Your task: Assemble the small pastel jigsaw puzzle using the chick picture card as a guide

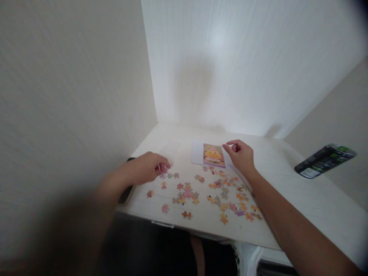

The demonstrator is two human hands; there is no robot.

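Observation:
My left hand [152,166] is at the left of the table, fingers curled down in a pinch on a pinkish-lilac puzzle piece [163,171]; its fingertips partly hide the piece. Just below lie more pieces, among them a small greenish one [173,175]. My right hand [240,156] hovers by the right edge of a picture card [214,155] showing a yellow character. Its thumb and index finger are slightly apart with nothing visible between them, the other fingers curled. A small joined cluster of pink and grey puzzle pieces [188,191] lies in front, between the hands.
Many loose puzzle pieces [225,191] are scattered at the right, partly beside my right forearm. A dark phone [125,194] lies under my left forearm. A black and green can-shaped container [324,161] stands at the far right. Pale walls [218,69] enclose the table [258,234].

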